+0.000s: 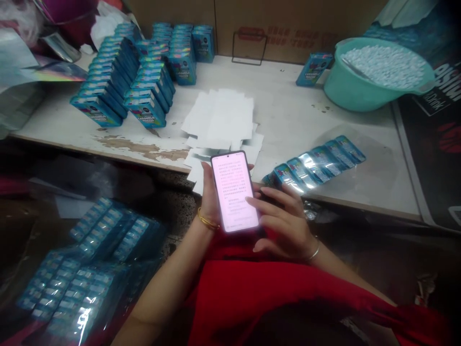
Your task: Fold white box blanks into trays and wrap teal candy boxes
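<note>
My left hand (209,202) is wrapped round a smartphone (236,192) from behind, its thumb along the near left edge. The phone's lit screen shows lines of text too small to read. Over the screen's right side hovers my right hand (284,221), fingers spread, with the index fingertip at or just above the glass; whether it touches I cannot tell. Beyond the phone lies a loose pile of white paper sheets (219,120). To the right of my right hand is a row of blue packets (317,163) in clear wrap.
Stacks of blue boxes (144,113) stand at the table's back left. A turquoise tub (360,89) of small white pieces is at the back right, beside a single blue box (313,69). Wrapped bundles of blue boxes (79,288) sit low on the left, below the table's edge.
</note>
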`<state>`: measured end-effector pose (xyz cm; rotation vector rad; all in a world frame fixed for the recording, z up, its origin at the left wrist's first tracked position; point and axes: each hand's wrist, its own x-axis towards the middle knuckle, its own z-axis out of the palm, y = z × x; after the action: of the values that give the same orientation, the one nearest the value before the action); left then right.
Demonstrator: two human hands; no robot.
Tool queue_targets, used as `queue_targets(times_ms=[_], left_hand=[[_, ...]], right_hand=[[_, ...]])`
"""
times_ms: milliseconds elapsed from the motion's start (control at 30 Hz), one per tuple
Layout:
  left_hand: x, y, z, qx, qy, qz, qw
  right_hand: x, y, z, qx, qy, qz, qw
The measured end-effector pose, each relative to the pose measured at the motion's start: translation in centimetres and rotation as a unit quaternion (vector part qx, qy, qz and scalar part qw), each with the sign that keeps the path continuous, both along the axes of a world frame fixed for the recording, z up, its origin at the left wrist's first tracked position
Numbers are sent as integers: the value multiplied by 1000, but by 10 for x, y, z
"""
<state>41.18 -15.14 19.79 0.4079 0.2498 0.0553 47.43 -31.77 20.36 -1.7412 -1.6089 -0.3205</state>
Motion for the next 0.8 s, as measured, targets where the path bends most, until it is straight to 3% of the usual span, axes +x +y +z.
queue_targets(times_ms=[800], left_hand=[[-1,4,-2,-13,24,0,1000]], right_hand=[[-10,-2,-3,12,-1,29,1000]])
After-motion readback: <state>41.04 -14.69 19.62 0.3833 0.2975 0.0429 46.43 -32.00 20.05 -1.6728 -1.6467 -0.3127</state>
